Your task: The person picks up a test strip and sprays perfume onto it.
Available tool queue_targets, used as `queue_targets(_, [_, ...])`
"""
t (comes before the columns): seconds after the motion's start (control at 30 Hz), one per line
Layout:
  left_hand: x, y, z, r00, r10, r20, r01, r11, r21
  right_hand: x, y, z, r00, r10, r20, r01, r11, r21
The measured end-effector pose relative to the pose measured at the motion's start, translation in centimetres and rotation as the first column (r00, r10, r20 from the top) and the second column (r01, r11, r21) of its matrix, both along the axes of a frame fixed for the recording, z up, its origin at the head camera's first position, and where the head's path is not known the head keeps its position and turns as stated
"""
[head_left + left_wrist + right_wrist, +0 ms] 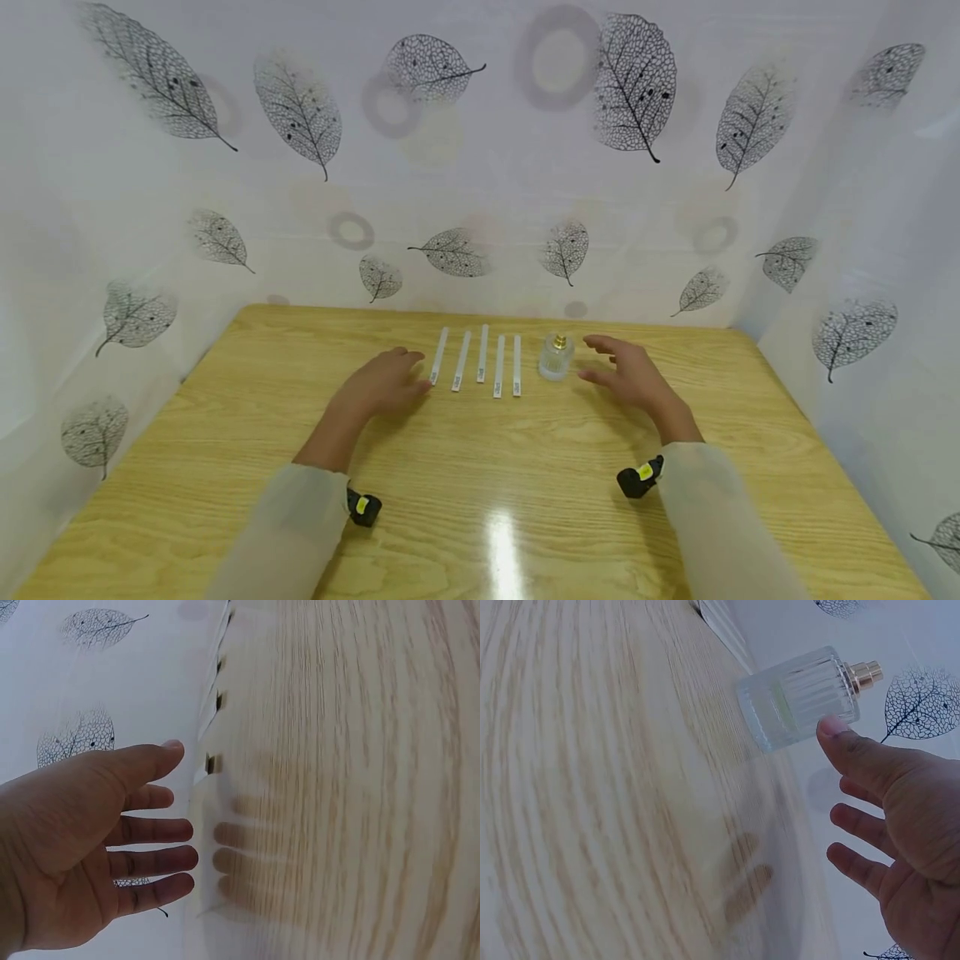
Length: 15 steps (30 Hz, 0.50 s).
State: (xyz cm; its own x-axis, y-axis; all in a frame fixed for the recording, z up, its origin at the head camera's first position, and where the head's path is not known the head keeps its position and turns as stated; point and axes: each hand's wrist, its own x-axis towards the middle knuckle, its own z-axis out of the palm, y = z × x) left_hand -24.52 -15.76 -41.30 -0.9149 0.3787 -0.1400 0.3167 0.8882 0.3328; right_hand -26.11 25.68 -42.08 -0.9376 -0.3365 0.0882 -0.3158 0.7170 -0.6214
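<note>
A clear glass perfume bottle (555, 358) with ribbed sides and a gold spray neck (865, 676) stands upright on the table, no cap on it. Left of it lie several narrow white paper strips (482, 354) side by side, each with small dark print at its near end. My left hand (384, 383) hovers beside the leftmost strip (439, 354), fingers loosely extended and holding nothing. To the right of the bottle is my right hand (630, 373), thumb and fingers spread apart. A gap seems to separate it from the glass.
The wooden table (450, 483) reaches back to a pale curtain (480, 175) printed with dark leaf skeletons, which also hangs at both sides. Black wrist cameras (640, 477) sit on both wrists. A bright reflection shows on the near tabletop.
</note>
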Motion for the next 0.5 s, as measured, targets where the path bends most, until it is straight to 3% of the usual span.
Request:
queue_targets(0.27, [-0.5, 0.3, -0.3, 1.000, 0.009, 0.016, -0.008, 1.000, -0.019, -0.6, -1.2, -0.3, 1.000, -0.006, 0.001, 0.006, 0.999, -0.050])
queue_targets(0.5, [-1.0, 0.7, -0.6, 1.000, 0.026, 0.004, -0.026, 0.999, 0.036, -0.7, -2.0, -0.3, 1.000, 0.013, 0.027, -0.010, 0.995, -0.101])
